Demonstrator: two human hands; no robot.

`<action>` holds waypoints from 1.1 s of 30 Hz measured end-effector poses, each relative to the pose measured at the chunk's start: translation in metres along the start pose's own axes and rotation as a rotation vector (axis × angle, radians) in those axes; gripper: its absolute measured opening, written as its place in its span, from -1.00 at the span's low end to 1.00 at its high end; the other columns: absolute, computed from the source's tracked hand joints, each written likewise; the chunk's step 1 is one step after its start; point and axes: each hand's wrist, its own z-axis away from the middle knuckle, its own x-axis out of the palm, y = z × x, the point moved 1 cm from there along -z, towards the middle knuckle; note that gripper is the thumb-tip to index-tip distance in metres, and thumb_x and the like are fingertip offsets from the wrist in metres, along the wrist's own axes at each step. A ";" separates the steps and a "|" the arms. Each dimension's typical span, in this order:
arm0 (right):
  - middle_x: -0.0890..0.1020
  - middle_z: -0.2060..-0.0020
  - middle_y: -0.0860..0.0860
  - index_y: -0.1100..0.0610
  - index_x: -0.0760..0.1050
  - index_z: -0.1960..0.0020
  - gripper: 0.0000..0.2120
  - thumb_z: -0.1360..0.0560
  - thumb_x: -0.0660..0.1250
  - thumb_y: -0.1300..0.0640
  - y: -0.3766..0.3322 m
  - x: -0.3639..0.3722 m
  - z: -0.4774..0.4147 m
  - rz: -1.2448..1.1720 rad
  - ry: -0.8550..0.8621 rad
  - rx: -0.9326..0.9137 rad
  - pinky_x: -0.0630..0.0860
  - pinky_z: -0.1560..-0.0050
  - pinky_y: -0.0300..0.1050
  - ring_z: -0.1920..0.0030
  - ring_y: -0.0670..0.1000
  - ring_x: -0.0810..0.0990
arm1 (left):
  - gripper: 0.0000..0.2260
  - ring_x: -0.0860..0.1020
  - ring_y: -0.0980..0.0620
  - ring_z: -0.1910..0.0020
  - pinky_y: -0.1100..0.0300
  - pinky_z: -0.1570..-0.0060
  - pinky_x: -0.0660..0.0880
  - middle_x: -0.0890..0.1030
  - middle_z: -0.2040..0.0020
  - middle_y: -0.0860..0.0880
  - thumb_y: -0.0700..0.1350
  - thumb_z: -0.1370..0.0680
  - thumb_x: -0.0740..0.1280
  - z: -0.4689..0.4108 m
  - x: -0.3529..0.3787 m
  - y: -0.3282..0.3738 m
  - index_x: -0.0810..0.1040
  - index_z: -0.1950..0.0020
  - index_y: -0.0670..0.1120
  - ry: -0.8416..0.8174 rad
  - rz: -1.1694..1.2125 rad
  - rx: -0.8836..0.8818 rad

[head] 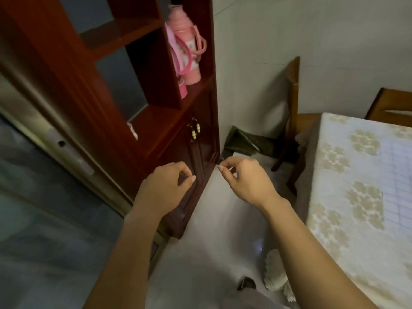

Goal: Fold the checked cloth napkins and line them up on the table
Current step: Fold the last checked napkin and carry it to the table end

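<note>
Checked napkin (399,175), perhaps, well right of fingers (223,167).

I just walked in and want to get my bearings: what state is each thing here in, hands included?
Left hand: loosely curled, holding nothing.
Right hand: loosely curled, nothing visible in it.
Cabinet doors: closed.
Pink flask: upright, capped.
Checked napkin: lying flat on the table, partly out of frame.

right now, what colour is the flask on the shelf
The flask is pink, with a pale patterned band; the head view shows it.
</note>
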 end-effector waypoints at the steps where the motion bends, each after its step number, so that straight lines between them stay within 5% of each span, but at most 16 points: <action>1: 0.66 0.03 -0.08 -0.03 0.61 -0.15 -0.76 -0.65 0.23 -0.09 0.004 0.000 -0.016 -0.014 -0.016 0.002 0.63 0.08 -0.06 0.09 -0.11 0.63 | -0.89 0.58 0.14 -0.03 0.12 0.07 0.54 0.60 -0.01 0.17 0.14 -0.63 0.31 -0.017 -0.002 -0.002 0.54 -0.01 0.13 -0.016 -0.005 0.005; 4: 0.65 0.03 -0.08 -0.03 0.61 -0.15 -0.77 -0.64 0.23 -0.07 0.018 -0.007 -0.068 -0.036 -0.010 -0.004 0.63 0.07 -0.04 0.08 -0.10 0.62 | -0.89 0.55 0.19 -0.06 0.28 0.17 0.37 0.59 -0.06 0.19 0.13 -0.64 0.30 -0.070 -0.009 -0.004 0.55 -0.06 0.14 -0.005 -0.011 0.021; 12: 0.65 -0.04 -0.06 0.02 0.63 -0.11 -0.74 -0.64 0.24 -0.08 0.091 -0.037 -0.127 0.026 0.114 0.211 0.60 0.06 -0.10 0.06 -0.08 0.60 | -0.93 0.57 0.18 0.00 0.32 0.26 0.37 0.59 -0.02 0.20 0.11 -0.62 0.32 -0.208 0.028 0.030 0.56 -0.02 0.17 -0.086 -0.002 0.176; 15: 0.66 0.03 -0.05 0.06 0.64 -0.08 -0.76 -0.65 0.26 -0.04 0.120 -0.050 -0.140 0.058 0.152 0.326 0.47 0.18 -0.27 0.16 -0.11 0.56 | -0.91 0.60 0.14 0.01 0.18 0.21 0.50 0.61 -0.01 0.19 0.13 -0.61 0.34 -0.266 0.046 0.048 0.57 0.00 0.15 -0.137 0.024 0.290; 18: 0.68 0.04 -0.06 0.03 0.65 -0.06 -0.76 -0.65 0.25 -0.04 0.137 -0.068 -0.160 0.108 0.213 0.414 0.57 0.11 -0.13 0.13 -0.05 0.63 | -0.87 0.61 0.07 -0.03 0.01 0.07 0.58 0.61 -0.05 0.17 0.17 -0.59 0.33 -0.322 0.058 0.072 0.56 0.00 0.16 -0.196 0.051 0.388; 24: 0.60 0.14 -0.21 -0.02 0.67 -0.05 -0.82 -0.64 0.30 -0.03 0.148 -0.109 -0.184 0.179 0.424 0.608 0.38 0.18 -0.43 0.13 -0.13 0.59 | -0.85 0.60 0.09 -0.01 0.05 0.07 0.58 0.60 -0.04 0.15 0.18 -0.62 0.30 -0.398 0.072 0.125 0.55 -0.03 0.15 -0.284 0.057 0.642; 33: 0.68 0.01 -0.16 -0.08 0.64 -0.08 -0.79 -0.64 0.25 -0.10 0.205 -0.127 -0.143 0.212 0.545 0.977 0.60 0.07 -0.08 0.06 -0.12 0.63 | -0.84 0.58 0.13 -0.07 0.15 0.06 0.57 0.60 -0.08 0.18 0.17 -0.63 0.29 -0.445 0.118 0.209 0.54 -0.13 0.16 -0.486 0.019 0.929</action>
